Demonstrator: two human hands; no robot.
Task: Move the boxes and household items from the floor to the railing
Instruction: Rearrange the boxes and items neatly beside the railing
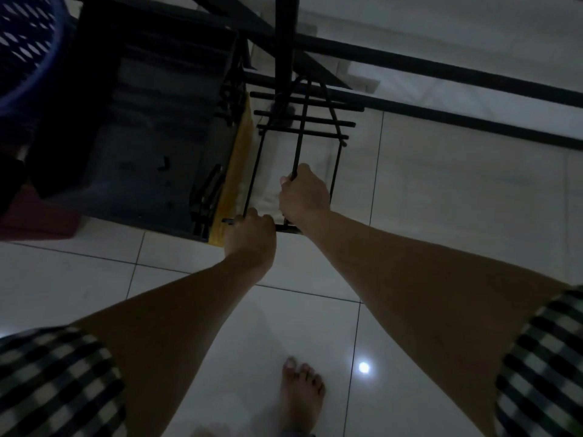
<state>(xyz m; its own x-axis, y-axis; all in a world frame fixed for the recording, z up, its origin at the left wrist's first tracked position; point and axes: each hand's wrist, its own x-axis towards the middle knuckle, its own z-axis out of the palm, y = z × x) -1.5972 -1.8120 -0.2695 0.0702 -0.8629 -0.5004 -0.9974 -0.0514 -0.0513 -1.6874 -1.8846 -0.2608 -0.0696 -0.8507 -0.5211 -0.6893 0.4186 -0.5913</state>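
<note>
Above the white tiled floor, a black wire rack is held by both hands of a person. The near end bar of the rack is gripped by the left hand, with the fingers curled tightly round it. One of the long middle rods is gripped by the right hand, a little further along, and its fingers are also closed round the thin metal. The two hands are just beside each other but are not touching. The far end of the rack, where several cross bars are seen, is placed against the upright post of the black railing. Whether it is hooked on the post cannot be told, because the light is weak. Whether the rack touches the floor cannot be told either. Just beside the rack on the left a yellow edge is seen, and next to it a large dark box is standing on the floor. A blue perforated basket is seen in the upper left corner, and a dark red item is seen at the left edge, beside the box. On both arms checked sleeves are worn. A bare foot is placed on the tiles below the arms, and a small round reflection of light is seen beside it
</note>
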